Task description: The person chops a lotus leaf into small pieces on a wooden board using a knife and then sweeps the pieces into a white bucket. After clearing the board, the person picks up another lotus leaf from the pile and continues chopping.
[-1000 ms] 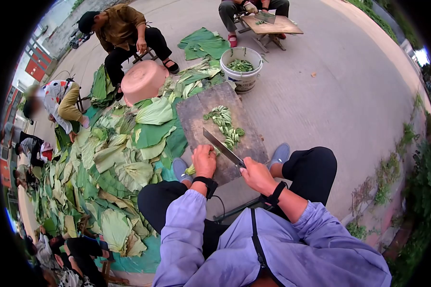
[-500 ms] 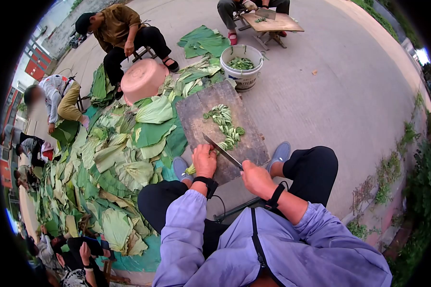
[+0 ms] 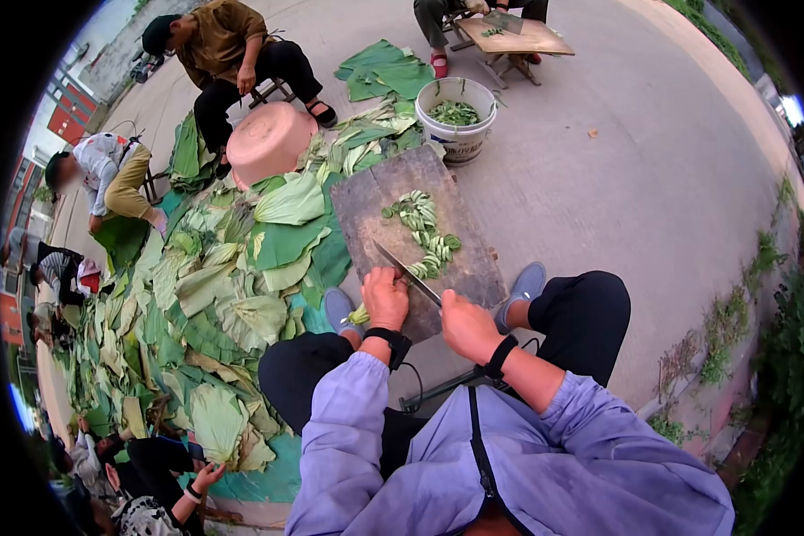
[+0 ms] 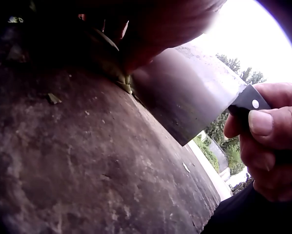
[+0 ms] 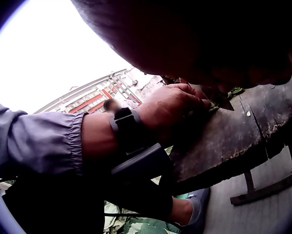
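Observation:
My right hand [image 3: 470,327] grips the black handle of a broad cleaver [image 4: 185,92], thumb along its side in the left wrist view. The blade stands right beside the fingers of my left hand [image 3: 385,299]. Those fingers curl over a rolled bundle of green leaves [image 3: 358,315], pressing it on the worn wooden chopping board [image 3: 366,201]; its pale end shows below the palm, and the hand hides most of the rest. Sliced green leaf strips [image 3: 433,241] lie in a curving row beyond the blade.
A pile of large leaves [image 3: 232,313] spreads left of the board. Behind it stand a white bucket [image 3: 456,138] of cut greens and an upturned pink basin [image 3: 271,145]. Several people sit around, one at another board [image 3: 536,37] with a cleaver. My shoes flank the board.
My right hand and the cleaver have shifted slightly left, closer to my left hand. The left hand keeps its hold on the leaf bundle. At lower left another person's hand has reached to the leaves.

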The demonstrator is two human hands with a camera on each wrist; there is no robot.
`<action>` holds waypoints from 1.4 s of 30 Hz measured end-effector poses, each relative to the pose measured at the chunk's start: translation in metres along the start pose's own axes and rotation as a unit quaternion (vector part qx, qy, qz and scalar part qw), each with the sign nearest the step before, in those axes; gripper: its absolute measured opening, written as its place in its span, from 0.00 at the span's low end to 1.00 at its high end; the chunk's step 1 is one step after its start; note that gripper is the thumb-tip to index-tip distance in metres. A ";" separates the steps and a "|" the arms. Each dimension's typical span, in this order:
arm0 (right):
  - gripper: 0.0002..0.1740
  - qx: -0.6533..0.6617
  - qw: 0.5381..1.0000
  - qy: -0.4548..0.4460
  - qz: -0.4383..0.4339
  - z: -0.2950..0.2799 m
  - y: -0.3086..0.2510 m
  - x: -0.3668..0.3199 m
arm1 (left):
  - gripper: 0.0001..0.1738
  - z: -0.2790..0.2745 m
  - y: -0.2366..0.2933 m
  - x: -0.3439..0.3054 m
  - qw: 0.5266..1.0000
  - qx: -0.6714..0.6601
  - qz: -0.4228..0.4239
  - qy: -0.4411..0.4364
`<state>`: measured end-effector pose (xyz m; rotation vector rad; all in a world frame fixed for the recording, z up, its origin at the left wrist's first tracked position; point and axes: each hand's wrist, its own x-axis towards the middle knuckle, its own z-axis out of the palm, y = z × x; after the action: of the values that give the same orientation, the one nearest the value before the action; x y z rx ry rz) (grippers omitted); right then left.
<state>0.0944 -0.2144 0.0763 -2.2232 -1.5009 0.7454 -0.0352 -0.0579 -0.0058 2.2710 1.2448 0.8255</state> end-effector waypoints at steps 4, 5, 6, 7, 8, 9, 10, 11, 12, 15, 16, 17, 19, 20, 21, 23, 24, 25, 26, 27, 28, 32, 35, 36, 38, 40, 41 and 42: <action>0.09 0.012 1.000 0.008 0.002 0.008 0.001 0.010 | 0.08 0.000 0.000 -0.001 1.000 0.002 0.006 -0.001; 0.10 0.010 1.000 0.011 -0.003 0.009 0.001 0.014 | 0.08 0.000 0.000 -0.001 1.000 0.000 0.007 -0.001; 0.10 0.008 1.000 0.014 -0.008 0.008 0.000 0.017 | 0.08 -0.001 0.000 -0.001 1.000 0.001 0.008 -0.001; 0.10 0.009 1.000 0.014 -0.008 0.008 0.000 0.020 | 0.08 -0.002 0.000 -0.001 1.000 -0.001 0.007 -0.001; 0.10 0.011 1.000 0.013 -0.005 0.007 0.000 0.023 | 0.09 -0.002 0.000 -0.002 1.000 -0.004 0.007 -0.003; 0.10 0.013 1.000 0.012 -0.001 0.007 0.001 0.025 | 0.09 -0.002 0.000 -0.002 1.000 -0.004 0.008 -0.003; 0.10 0.013 1.000 0.013 0.000 0.007 0.003 0.025 | 0.09 -0.003 -0.002 -0.002 1.000 -0.013 0.010 -0.006; 0.11 0.013 1.000 0.013 -0.001 0.006 0.006 0.025 | 0.09 -0.003 -0.002 -0.002 1.000 -0.021 0.012 -0.009; 0.11 0.011 1.000 0.014 -0.004 0.003 0.007 0.025 | 0.09 -0.004 -0.002 -0.002 1.000 -0.022 0.013 -0.007; 0.13 0.011 0.999 0.028 -0.013 -0.002 0.013 0.021 | 0.10 -0.004 -0.003 -0.003 0.999 -0.033 0.014 -0.010; 0.13 0.009 0.999 0.029 -0.012 -0.004 0.014 0.021 | 0.10 -0.003 -0.005 -0.003 0.999 -0.034 0.013 -0.010; 0.13 0.007 1.000 0.025 -0.007 -0.006 0.015 0.021 | 0.09 -0.001 -0.005 -0.003 0.999 -0.036 0.013 -0.011; 0.13 0.005 1.000 0.023 -0.001 -0.010 0.016 0.020 | 0.09 -0.003 -0.001 -0.003 0.999 -0.035 0.013 -0.010; 0.14 0.004 1.000 0.024 -0.002 -0.013 0.015 0.020 | 0.09 -0.005 0.000 -0.003 0.999 -0.033 0.011 -0.008; 0.14 0.003 1.000 0.025 -0.003 -0.014 0.015 0.020 | 0.09 -0.006 -0.001 -0.003 0.999 -0.033 0.011 -0.006; 0.14 0.003 1.000 0.024 -0.001 -0.018 0.017 0.021 | 0.10 -0.007 -0.001 -0.003 0.999 -0.029 0.015 -0.013; 0.14 0.003 1.000 0.023 0.002 -0.022 0.016 0.022 | 0.10 -0.007 0.000 -0.002 0.999 -0.030 0.015 -0.012; 0.14 0.002 1.000 0.023 0.002 -0.026 0.015 0.022 | 0.10 -0.009 0.001 -0.002 0.999 -0.030 0.020 -0.016; 0.14 0.011 1.000 0.011 0.011 -0.030 0.015 0.022 | 0.11 -0.010 0.002 -0.003 0.999 -0.028 0.024 -0.019; 0.15 0.020 1.000 0.000 0.019 -0.034 0.013 0.020 | 0.11 -0.010 0.000 -0.003 0.999 -0.028 0.022 -0.019; 0.15 0.020 1.000 0.000 0.018 -0.037 0.011 0.019 | 0.10 -0.009 -0.001 -0.003 0.999 -0.029 0.027 -0.021; 0.16 0.037 0.999 0.013 -0.023 -0.042 0.011 0.015 | 0.10 -0.005 -0.004 -0.002 0.999 -0.039 0.021 -0.028; 0.16 0.043 0.997 0.035 -0.057 -0.039 0.021 0.012 | 0.11 -0.001 0.000 0.000 0.999 -0.042 0.017 -0.026; 0.16 0.043 0.996 0.042 -0.072 -0.042 0.022 0.011 | 0.11 0.001 0.001 0.001 0.999 -0.043 0.017 -0.027; 0.16 0.041 0.996 0.038 -0.062 -0.048 0.022 0.008 | 0.11 0.002 0.002 0.006 0.998 -0.052 0.023 -0.034; 0.16 0.040 0.997 0.034 -0.053 -0.059 0.017 0.005 | 0.11 0.005 0.004 0.008 0.997 -0.067 0.015 -0.023; 0.16 0.046 0.998 0.014 -0.035 -0.064 0.014 0.003 | 0.11 0.006 0.006 0.008 0.997 -0.082 0.006 -0.011; 0.15 0.052 0.998 -0.006 -0.017 -0.066 0.014 0.003 | 0.11 0.007 0.006 0.009 0.997 -0.081 0.006 -0.012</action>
<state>0.1457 -0.2169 0.1206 -2.1151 -1.4676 0.8074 -0.0232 -0.0543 -0.0042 2.1547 1.1117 0.8688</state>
